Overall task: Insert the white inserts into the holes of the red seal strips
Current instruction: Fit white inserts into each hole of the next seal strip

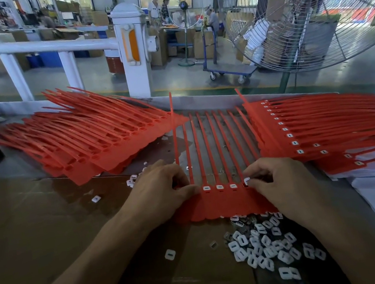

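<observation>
- A heap of white inserts [265,244] lies loose on the cardboard sheet [49,235] nearest the person, just below the work, probably so the right hand can fetch one with a short reach.
- The sheet of red seal strips [224,202] being filled lies flat between the two hands, its holes in a row along the near end; three already carry inserts [219,187].
- The left hand [162,194] has its fingers curled, thumb and fingertips pressing the sheet's left end, seemingly to pin it down.
- The right hand [277,177] pinches one white insert [247,180] at the next hole, right of the three filled ones; it looks not yet seated.
- Farther right, a stack of filled strips [325,128] lies fanned out, white showing in each hole.
- Farther left, a pile of empty strips [89,142] waits, holes bare.
- Beyond the bench edge stand a white railing [28,47] and a large fan [317,8].
</observation>
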`<state>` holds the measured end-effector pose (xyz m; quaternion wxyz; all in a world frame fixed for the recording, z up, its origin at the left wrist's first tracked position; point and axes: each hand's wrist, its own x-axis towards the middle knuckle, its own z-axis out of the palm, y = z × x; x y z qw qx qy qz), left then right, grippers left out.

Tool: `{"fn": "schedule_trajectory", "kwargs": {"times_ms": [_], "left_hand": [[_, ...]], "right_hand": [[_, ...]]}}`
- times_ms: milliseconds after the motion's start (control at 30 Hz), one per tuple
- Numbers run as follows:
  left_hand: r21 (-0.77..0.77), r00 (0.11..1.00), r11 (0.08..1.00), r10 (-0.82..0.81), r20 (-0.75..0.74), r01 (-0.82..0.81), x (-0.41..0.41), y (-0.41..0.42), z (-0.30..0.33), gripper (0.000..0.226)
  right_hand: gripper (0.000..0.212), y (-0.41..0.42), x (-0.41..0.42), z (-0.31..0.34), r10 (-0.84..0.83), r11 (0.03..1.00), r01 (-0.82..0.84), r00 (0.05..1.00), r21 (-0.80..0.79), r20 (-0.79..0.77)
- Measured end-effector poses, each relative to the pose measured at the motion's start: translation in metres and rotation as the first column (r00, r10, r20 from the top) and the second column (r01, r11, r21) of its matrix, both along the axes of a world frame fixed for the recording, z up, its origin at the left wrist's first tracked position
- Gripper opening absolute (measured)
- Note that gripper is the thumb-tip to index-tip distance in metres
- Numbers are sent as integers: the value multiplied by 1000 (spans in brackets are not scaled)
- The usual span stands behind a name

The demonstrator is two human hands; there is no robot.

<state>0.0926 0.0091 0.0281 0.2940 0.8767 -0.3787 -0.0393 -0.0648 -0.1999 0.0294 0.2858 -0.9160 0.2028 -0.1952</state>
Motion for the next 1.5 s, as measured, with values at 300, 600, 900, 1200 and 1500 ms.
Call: {"fn": "schedule_trajectory", "kwargs": {"times_ms": [300, 600, 900, 1200, 1500], "left_hand": [[4, 1000, 1000, -2, 7, 2, -1, 1, 0, 26], [4, 1000, 1000, -5, 2, 5, -1, 1, 0, 26], [-4, 1000, 1000, -2, 2, 2, -1, 0, 2, 25], [-4, 1000, 1000, -5, 12, 5, -1, 1, -2, 26], [-4, 1000, 1000, -9, 16, 9, -1, 2, -2, 26]], "right_hand": [[18, 2, 1, 0, 6, 999, -9, 998, -46, -68], [18, 1, -8, 3, -27, 998, 25, 999, -49, -36], [28, 14, -10, 15, -3, 961, -54, 979, -271, -205], [28, 43, -9, 31, -77, 866, -149, 904, -478, -420], [19, 52, -6, 24, -151, 811, -145, 885, -567, -441]]}}
